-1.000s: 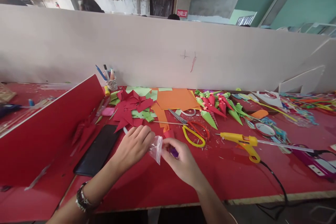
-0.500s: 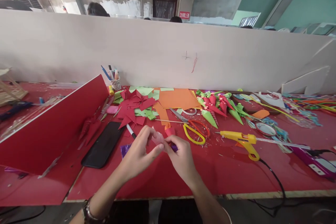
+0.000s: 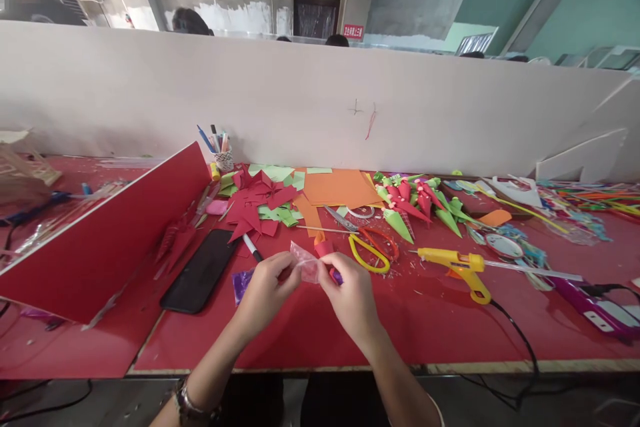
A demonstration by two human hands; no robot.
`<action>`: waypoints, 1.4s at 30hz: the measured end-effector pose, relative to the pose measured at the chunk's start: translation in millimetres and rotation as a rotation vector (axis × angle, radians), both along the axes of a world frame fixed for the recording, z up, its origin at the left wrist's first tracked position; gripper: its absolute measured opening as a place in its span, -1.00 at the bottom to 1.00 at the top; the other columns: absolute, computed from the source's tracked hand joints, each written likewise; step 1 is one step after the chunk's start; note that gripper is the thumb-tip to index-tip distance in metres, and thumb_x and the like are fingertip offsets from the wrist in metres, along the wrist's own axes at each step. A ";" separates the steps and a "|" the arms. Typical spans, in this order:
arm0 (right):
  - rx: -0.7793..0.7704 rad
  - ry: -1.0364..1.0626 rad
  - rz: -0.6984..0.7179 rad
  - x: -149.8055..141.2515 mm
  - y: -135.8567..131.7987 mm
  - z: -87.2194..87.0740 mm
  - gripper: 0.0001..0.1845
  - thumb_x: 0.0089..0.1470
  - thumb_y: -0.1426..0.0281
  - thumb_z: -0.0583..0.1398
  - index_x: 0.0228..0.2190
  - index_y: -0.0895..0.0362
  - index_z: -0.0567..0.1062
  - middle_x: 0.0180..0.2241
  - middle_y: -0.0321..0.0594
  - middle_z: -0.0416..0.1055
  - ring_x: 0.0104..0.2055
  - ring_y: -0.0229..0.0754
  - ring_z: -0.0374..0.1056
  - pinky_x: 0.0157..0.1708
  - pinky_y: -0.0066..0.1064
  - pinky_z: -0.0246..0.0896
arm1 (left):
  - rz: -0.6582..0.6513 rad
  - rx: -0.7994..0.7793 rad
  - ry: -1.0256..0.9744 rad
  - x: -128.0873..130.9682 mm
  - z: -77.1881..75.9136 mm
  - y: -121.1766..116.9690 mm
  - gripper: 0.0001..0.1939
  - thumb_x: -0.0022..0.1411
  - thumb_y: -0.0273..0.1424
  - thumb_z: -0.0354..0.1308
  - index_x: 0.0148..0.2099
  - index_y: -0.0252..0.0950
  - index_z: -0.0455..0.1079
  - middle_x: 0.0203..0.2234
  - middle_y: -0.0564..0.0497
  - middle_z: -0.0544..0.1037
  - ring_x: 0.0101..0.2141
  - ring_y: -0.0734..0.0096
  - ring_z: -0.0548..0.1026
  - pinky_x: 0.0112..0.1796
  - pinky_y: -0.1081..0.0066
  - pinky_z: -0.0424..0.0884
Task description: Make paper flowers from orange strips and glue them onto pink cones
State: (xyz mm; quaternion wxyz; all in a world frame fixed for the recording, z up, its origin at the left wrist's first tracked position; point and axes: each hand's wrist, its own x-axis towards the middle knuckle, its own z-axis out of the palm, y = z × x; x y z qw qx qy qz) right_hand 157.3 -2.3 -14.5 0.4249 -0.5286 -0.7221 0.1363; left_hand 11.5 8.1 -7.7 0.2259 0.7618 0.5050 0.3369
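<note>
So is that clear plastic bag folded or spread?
Partly spread: the clear plastic bag fans out between left hand and right hand; the rest is hidden.

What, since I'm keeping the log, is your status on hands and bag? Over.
Left hand and right hand: both pinching clear plastic bag, over red tabletop. Close by: purple packet beside left hand, scissors beyond right hand.

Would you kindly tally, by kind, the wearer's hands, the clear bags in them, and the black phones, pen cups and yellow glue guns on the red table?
Hands: 2 (left hand, right hand)
Clear bag: 1
Black phone: 1
Pen cup: 1
Yellow glue gun: 1
Total: 6
</note>
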 end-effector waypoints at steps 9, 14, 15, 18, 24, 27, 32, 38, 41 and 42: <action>-0.059 -0.136 -0.051 -3.7 -1.5 -7.3 -0.77 0.06 0.34 0.02 -0.56 0.13 0.34 -0.59 -0.27 0.35 -0.56 -0.31 0.22 -0.53 -0.52 -0.06 | -0.077 0.061 -0.129 -17.5 10.5 -9.0 -0.64 0.24 -0.46 -0.24 0.06 -0.21 0.15 -0.29 -0.02 0.38 -0.36 0.49 0.38 -0.32 0.46 0.35; -0.138 -0.094 0.014 -10.8 -4.2 -4.7 -0.78 0.04 0.32 0.03 -0.56 0.12 0.34 -0.61 -0.28 0.35 -0.58 -0.30 0.23 -0.57 -0.51 -0.08 | -0.010 0.276 -0.107 -0.4 0.3 -12.3 -0.62 0.23 -0.47 -0.12 0.10 -0.22 0.07 -0.22 -0.03 0.39 -0.26 0.48 0.41 -0.23 0.44 0.36; -0.153 -0.069 0.019 -11.6 -4.8 -3.8 -0.80 0.02 0.33 0.04 -0.56 0.13 0.34 -0.61 -0.28 0.35 -0.58 -0.30 0.22 -0.57 -0.51 -0.07 | 0.028 0.333 -0.069 1.9 -5.5 -11.2 -0.63 0.21 -0.46 -0.08 0.08 -0.23 0.09 -0.24 -0.03 0.41 -0.26 0.47 0.42 -0.25 0.45 0.37; -0.230 0.053 0.079 -12.0 -7.0 -2.7 -0.85 -0.01 0.39 0.05 -0.55 0.13 0.34 -0.59 -0.29 0.36 -0.58 -0.29 0.22 -0.57 -0.51 -0.02 | 0.001 0.630 0.079 1.5 -24.0 -6.0 -0.67 0.18 -0.45 0.00 0.02 -0.32 0.14 -0.32 -0.04 0.47 -0.29 0.43 0.44 -0.28 0.45 0.36; -0.352 0.264 0.215 -9.0 -9.7 -3.2 -0.81 0.02 0.39 0.03 -0.57 0.14 0.31 -0.59 -0.31 0.32 -0.54 -0.31 0.23 -0.55 -0.52 0.04 | -0.138 0.864 0.272 -9.5 -33.9 -5.3 -0.88 0.19 -0.53 -0.03 -0.19 -0.33 0.25 -0.35 -0.04 0.52 -0.30 0.41 0.43 -0.27 0.36 0.26; -0.380 0.327 0.237 -8.8 -9.4 -2.3 -0.78 0.05 0.35 0.01 -0.57 0.14 0.30 -0.60 -0.32 0.31 -0.54 -0.31 0.22 -0.52 -0.51 0.06 | -0.124 0.872 0.294 -10.6 -32.3 -7.4 -0.89 0.20 -0.51 -0.05 -0.22 -0.32 0.27 -0.33 -0.03 0.53 -0.31 0.41 0.41 -0.25 0.34 0.23; -0.476 0.462 0.346 -9.7 -9.2 -1.6 -0.74 0.05 0.32 0.00 -0.59 0.15 0.30 -0.60 -0.31 0.27 -0.52 -0.31 0.21 -0.49 -0.51 0.10 | -0.062 0.930 0.326 -10.1 -33.1 -10.0 -0.90 0.20 -0.48 -0.03 -0.24 -0.32 0.29 -0.38 -0.01 0.53 -0.42 0.44 0.37 -0.37 0.39 0.19; -0.469 0.515 0.333 -8.7 -8.8 0.5 -0.74 0.05 0.30 0.01 -0.58 0.16 0.31 -0.60 -0.30 0.27 -0.52 -0.31 0.21 -0.49 -0.50 0.12 | -0.017 0.986 0.395 -11.3 -33.6 -11.8 -0.88 0.20 -0.49 -0.06 -0.24 -0.32 0.28 -0.49 0.00 0.51 -0.52 0.45 0.35 -0.45 0.42 0.16; -0.456 0.485 0.325 -9.0 -9.3 0.4 -0.72 0.06 0.29 0.01 -0.59 0.15 0.30 -0.61 -0.30 0.28 -0.53 -0.31 0.21 -0.50 -0.50 0.12 | -0.087 0.923 0.362 -13.0 -34.3 -7.7 -0.90 0.20 -0.49 -0.06 -0.21 -0.34 0.22 -0.48 -0.03 0.50 -0.49 0.45 0.38 -0.44 0.43 0.20; -0.450 0.467 0.316 -9.2 -9.7 0.0 -0.72 0.06 0.30 0.01 -0.59 0.15 0.31 -0.61 -0.30 0.29 -0.53 -0.31 0.22 -0.50 -0.49 0.12 | -0.107 0.905 0.343 -13.7 -34.5 -6.2 -0.91 0.19 -0.49 -0.04 -0.22 -0.35 0.20 -0.49 -0.03 0.49 -0.49 0.46 0.38 -0.44 0.44 0.22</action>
